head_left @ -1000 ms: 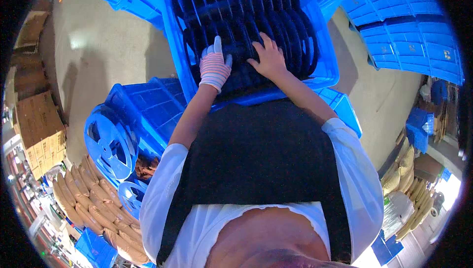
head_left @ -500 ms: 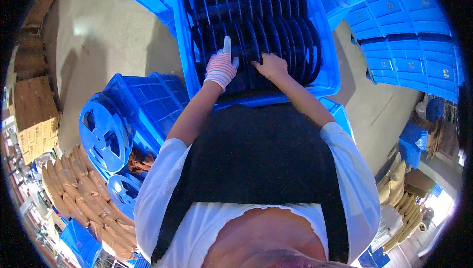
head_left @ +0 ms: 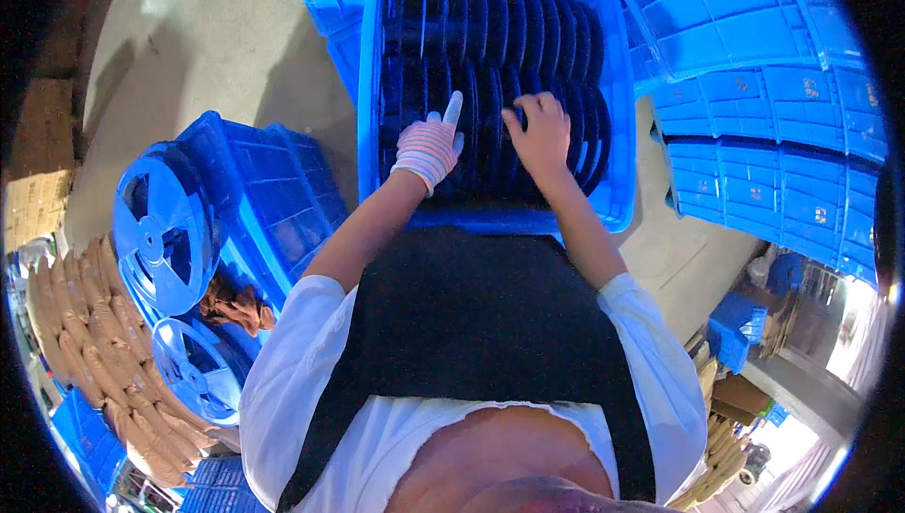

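Observation:
A blue crate in front of me holds two rows of dark, thin-rimmed reels standing on edge, packed side by side. Over the left part of the nearer row is my left hand, in a striped glove. Its forefinger points away from me and its thumb stands apart; the curl of its other fingers is partly hidden. My bare right hand rests over the same row, farther right. Its thumb and fingers are spread and bent at the reel edges, with nothing visible gripped. Where the fingertips meet the reels is too dark to make out.
Blue reels lean against a blue crate at my left, near a brown cloth. Stacked blue crates stand at the right. Brown sacks are piled at the lower left, with cardboard boxes beyond.
My right hand has shifted right along the near row, and its fingers now point away from me, more spread. My left forefinger leans further right. The whole view has shifted a little.

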A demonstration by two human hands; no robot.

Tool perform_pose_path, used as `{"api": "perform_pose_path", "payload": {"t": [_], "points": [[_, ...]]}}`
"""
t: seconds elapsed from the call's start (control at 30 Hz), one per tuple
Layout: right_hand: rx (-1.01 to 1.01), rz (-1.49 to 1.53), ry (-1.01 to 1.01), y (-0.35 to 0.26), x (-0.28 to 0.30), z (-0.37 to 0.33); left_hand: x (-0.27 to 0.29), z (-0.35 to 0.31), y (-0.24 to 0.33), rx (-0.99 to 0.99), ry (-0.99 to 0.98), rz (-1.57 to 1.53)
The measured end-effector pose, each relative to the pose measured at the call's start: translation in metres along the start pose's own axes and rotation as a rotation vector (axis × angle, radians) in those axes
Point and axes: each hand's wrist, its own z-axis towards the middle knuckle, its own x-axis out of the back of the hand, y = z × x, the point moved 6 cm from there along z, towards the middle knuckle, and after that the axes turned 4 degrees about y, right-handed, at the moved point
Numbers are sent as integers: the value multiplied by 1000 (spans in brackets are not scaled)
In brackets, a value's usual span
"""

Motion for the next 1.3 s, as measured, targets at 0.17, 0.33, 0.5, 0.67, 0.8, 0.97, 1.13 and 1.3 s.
{"api": "perform_pose_path", "payload": {"t": [0.17,0.33,0.5,0.67,0.8,0.97,1.13,1.3], "points": [[-35,59,-28,-6,-35,101,8,5,-2,41,17,-22],[-121,-115,-303,-13,-100,155,10,8,-10,12,131,-47],[-80,-247,-425,-28,-125,175,4,10,-14,0,171,-31],[-115,-203,-435,-18,-129,187,8,8,-14,-1,156,-59],[30,-243,-258,-23,-89,213,3,10,-14,-32,168,-52],[50,-63,101,-44,64,239,-6,15,-16,-43,212,-23],[-69,328,631,-15,253,189,13,10,-8,-60,278,-34],[50,1137,693,-17,282,166,41,-10,-13,-81,447,-131]]}}
